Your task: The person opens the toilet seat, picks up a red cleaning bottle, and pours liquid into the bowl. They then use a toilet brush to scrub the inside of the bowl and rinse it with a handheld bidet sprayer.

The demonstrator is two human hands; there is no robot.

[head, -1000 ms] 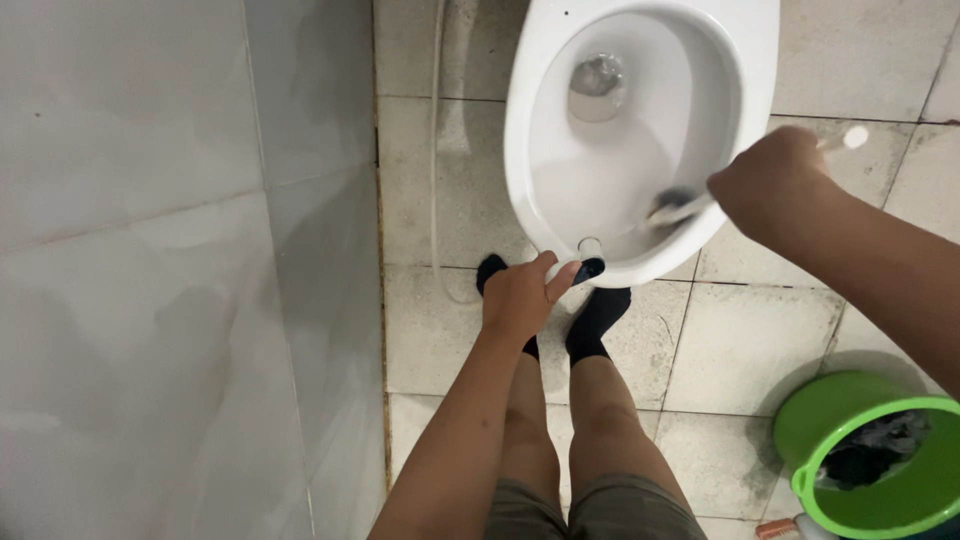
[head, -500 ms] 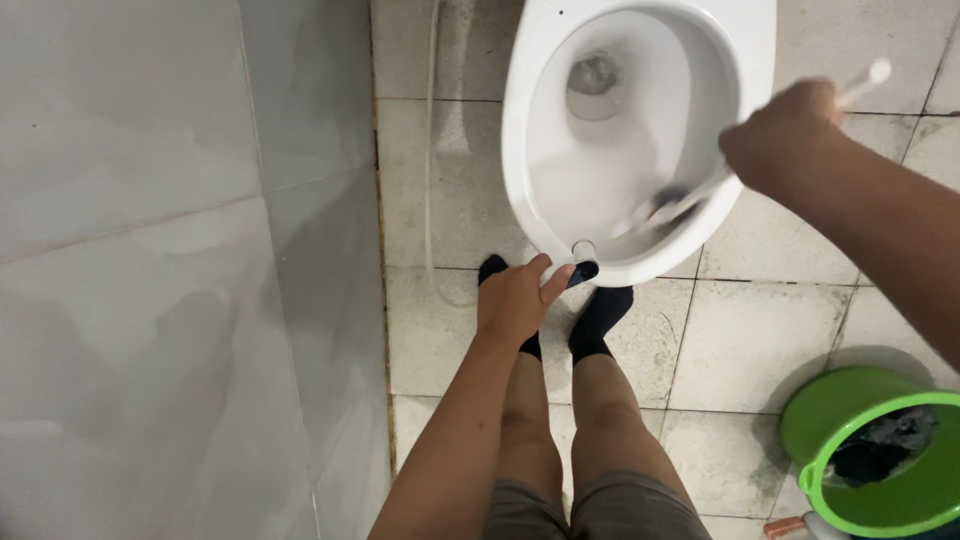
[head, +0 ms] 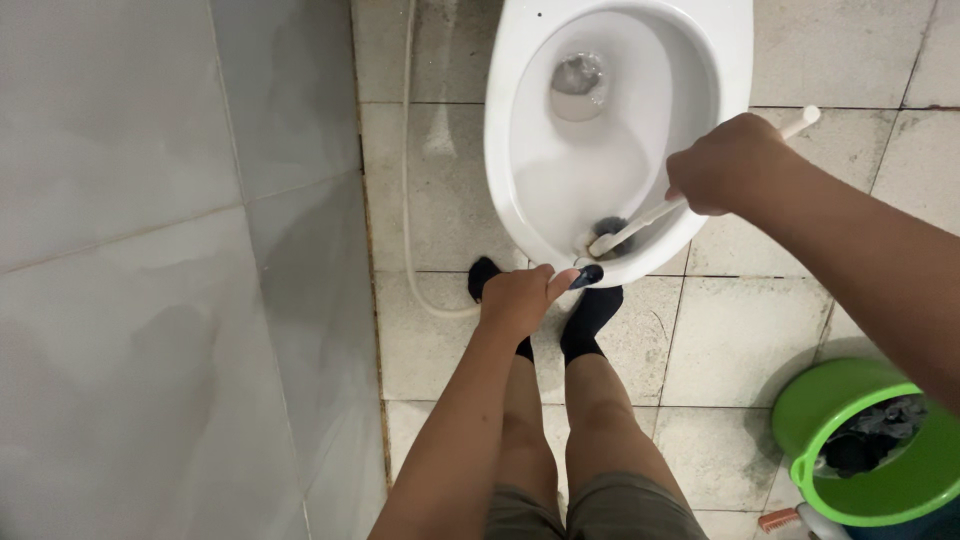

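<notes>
The right hand (head: 728, 165) is closed around a white plastic toilet brush (head: 640, 222), its dark bristles down inside the white ceramic toilet bowl (head: 610, 130). The left hand (head: 517, 298) pinches a small dark object (head: 587, 274) against the bowl's near rim.

A glossy, smooth ceramic toilet bowl (head: 620, 130) is seen; a white plastic brush handle (head: 640, 222) is shown; floor tiles (head: 750, 340) look matt, stained; the bucket (head: 870, 440), shiny green plastic.

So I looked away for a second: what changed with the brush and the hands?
The right hand swept the toilet brush from the bowl's right side to its near rim. The left hand kept its hold on the small dark object there. Green bucket unmoved.
</notes>
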